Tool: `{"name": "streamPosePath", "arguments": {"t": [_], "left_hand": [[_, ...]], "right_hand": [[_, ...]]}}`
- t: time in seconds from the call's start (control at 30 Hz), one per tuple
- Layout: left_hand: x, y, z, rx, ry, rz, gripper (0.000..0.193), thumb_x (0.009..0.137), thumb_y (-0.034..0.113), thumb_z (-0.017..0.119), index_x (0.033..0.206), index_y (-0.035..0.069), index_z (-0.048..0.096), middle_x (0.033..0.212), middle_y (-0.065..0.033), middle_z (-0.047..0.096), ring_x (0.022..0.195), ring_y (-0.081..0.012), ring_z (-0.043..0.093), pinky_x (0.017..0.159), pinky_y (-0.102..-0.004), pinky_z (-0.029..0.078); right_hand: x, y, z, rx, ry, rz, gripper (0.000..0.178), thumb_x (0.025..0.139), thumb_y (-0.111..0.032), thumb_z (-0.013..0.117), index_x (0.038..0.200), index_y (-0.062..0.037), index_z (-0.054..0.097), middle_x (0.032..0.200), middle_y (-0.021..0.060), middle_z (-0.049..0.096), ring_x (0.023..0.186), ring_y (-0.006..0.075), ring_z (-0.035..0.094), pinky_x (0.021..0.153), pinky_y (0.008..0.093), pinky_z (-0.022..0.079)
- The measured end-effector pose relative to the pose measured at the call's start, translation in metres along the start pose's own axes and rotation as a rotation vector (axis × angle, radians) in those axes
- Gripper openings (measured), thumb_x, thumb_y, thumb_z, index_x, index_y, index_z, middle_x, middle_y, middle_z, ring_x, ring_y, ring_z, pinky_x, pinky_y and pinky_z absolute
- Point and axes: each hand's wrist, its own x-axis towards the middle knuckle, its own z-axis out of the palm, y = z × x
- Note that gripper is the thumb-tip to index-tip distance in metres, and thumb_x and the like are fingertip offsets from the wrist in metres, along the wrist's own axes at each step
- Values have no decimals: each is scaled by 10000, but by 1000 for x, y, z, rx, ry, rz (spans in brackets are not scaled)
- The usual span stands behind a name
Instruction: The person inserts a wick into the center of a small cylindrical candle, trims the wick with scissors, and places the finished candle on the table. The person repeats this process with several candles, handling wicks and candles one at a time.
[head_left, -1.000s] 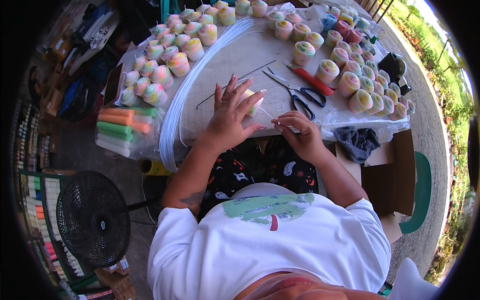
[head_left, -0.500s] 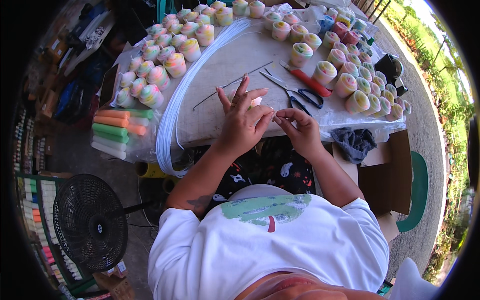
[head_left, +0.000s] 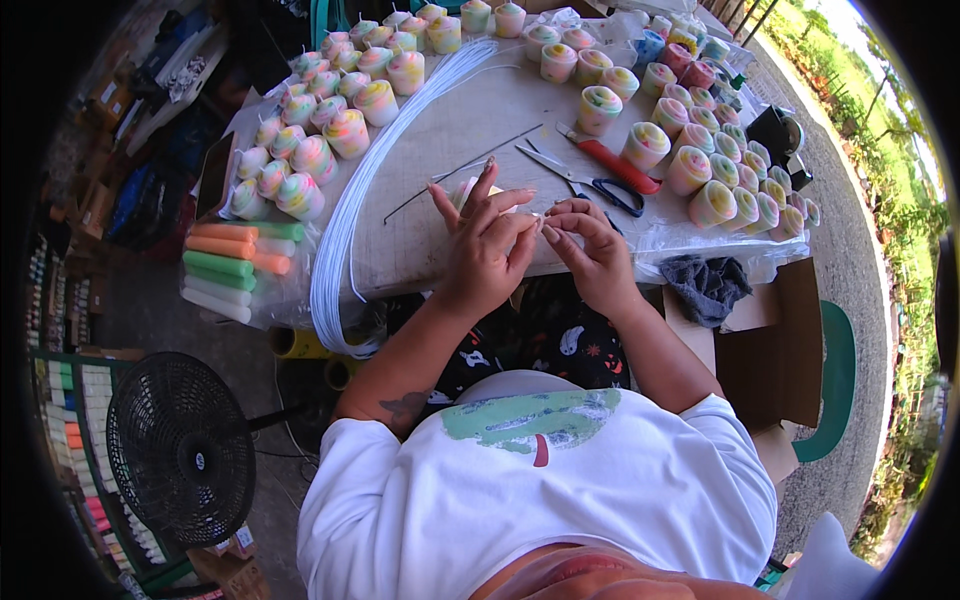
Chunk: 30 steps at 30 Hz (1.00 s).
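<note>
My left hand (head_left: pixel 487 255) is raised over the near part of the table, thumb and index finger pinched together and the other fingers spread. Its fingertips meet those of my right hand (head_left: pixel 598 262), which is also pinched. Between them shows a tiny whitish bit, too small to name. A pastel swirled candle (head_left: pixel 468 192) stands just behind my left hand, mostly hidden by the fingers. Beyond the hands lie a thin metal rod (head_left: pixel 440 185), scissors (head_left: pixel 580 183) with dark blue handles, and a red-handled knife (head_left: pixel 617 165).
A bundle of long white cords (head_left: pixel 372 190) curves down the table's left side. Swirled candles (head_left: pixel 347 133) crowd the far left, with more candles (head_left: pixel 713 204) at right. Orange, green and white sticks (head_left: pixel 220 265) lie at the left edge. A dark cloth (head_left: pixel 706 287) hangs near a cardboard box (head_left: pixel 775 365).
The pinched fingertips have shifted slightly up and left, and my right hand's fingers have curled differently. A bit more of the candle behind my left hand shows.
</note>
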Motion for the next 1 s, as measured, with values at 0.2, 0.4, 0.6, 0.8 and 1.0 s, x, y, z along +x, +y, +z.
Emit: {"name": "streamPosePath", "arguments": {"t": [0.2, 0.4, 0.6, 0.8, 1.0], "left_hand": [[-2, 4, 1, -32, 27, -9, 93, 821, 33, 610, 860, 101, 559, 1131, -27, 613, 1304, -322, 404, 1074, -592, -98], [-7, 2, 3, -19, 47, -8, 77, 838, 81, 613, 876, 113, 554, 1147, -9, 588, 1310, -298, 398, 1059, -623, -98], [-3, -14, -16, 7, 114, -140, 238, 885, 109, 565, 1113, 41, 559, 1248, -135, 488, 1283, -359, 385, 1076, -584, 110], [-1, -64, -41, 4, -96, -675, 227, 877, 217, 621, 929, -3, 611, 938, -148, 601, 787, -275, 591, 703, -372, 484], [1, -75, -32, -40, -94, -681, 223, 882, 211, 615, 817, -2, 610, 759, -101, 605, 652, -203, 580, 624, -324, 469]], "right_hand": [[-2, 0, 6, 69, -12, 10, 131, 840, -94, 662, 943, -17, 636, 1057, 95, 557, 997, 215, 538, 897, 304, 407], [-2, -5, 4, -50, -31, -5, 104, 838, -73, 660, 930, -29, 644, 1028, 84, 568, 1004, 210, 531, 881, 307, 411], [-5, -1, -1, 1, 19, -32, 79, 847, -73, 654, 920, -45, 641, 1000, 72, 572, 979, 193, 524, 855, 291, 415], [-2, 3, -4, 174, 38, 63, 110, 885, -100, 621, 980, -47, 604, 999, 67, 564, 930, 180, 521, 803, 277, 417], [14, -9, -3, -163, -148, -63, 451, 807, -258, 716, 1147, -35, 521, 1101, 125, 564, 1028, 252, 546, 880, 357, 418]]}}
